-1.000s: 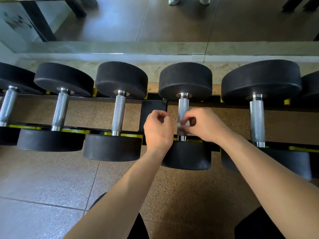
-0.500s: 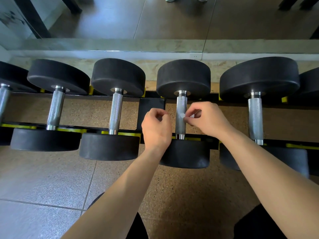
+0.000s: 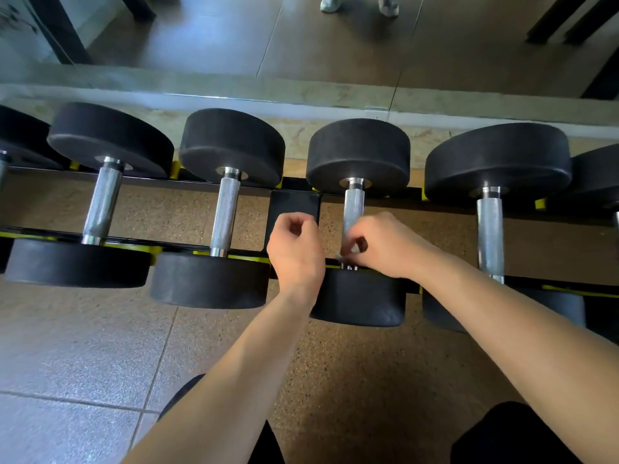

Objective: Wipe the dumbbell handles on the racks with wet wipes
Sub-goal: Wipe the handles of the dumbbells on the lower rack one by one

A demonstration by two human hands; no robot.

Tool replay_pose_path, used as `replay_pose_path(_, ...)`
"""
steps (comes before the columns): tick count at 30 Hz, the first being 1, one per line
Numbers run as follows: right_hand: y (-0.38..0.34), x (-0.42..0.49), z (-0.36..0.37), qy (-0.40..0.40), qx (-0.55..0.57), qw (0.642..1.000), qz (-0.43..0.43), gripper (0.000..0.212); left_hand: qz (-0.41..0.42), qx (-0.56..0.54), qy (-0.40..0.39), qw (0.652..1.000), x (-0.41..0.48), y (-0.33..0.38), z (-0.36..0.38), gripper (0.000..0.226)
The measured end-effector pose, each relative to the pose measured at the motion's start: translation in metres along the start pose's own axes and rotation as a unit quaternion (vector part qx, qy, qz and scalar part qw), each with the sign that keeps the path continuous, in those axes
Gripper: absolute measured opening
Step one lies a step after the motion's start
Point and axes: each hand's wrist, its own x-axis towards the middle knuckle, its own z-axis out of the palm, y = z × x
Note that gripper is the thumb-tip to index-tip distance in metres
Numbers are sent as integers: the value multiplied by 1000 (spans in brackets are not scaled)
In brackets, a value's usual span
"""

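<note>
The right hand's fingers (image 3: 360, 244) are pinching a small crumpled wet wipe (image 3: 348, 252) and pressing it against the lower end of a knurled steel dumbbell handle (image 3: 353, 207), just above where the bar is meeting the near black head (image 3: 358, 298). The right hand (image 3: 385, 246) is curling in on that spot from the right side. Just to the left of these fingers, the left hand (image 3: 296, 249) is hovering clenched in a loose fist, with no object visible in it, and it is sitting apart from the bar.

Away from the fingers, the handle is running up to the far head (image 3: 358, 155). Directly beyond the left hand's knuckles a black bracket plate (image 3: 294, 202) is joining the two rails of the rack (image 3: 187, 251), whose front rail is carrying yellow pads. Further left of the fingers a neighbouring dumbbell (image 3: 225, 209) is lying parallel on the rails, and further right a larger dumbbell (image 3: 490, 236) is doing the same.

Below the fingers, both forearms are reaching in over a speckled brown floor (image 3: 368, 380). Well beyond the far heads, a mirror (image 3: 335, 45) is standing along the wall
</note>
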Motion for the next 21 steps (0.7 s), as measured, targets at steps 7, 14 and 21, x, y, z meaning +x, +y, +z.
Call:
replay_pose_path(7,-14,14,-9,112,-50,992,15,16,-10,-22,-10,1000,-1,-2,-3,18)
replay_pose_path(14,5,-7,-11,97,66,992,37,7,5,4,-30,1000,-1,-1,-2,12)
replay_pose_path(21,20,-19,7,29,162,984,74,18,22,40,-32,998,-4,1,-2,12)
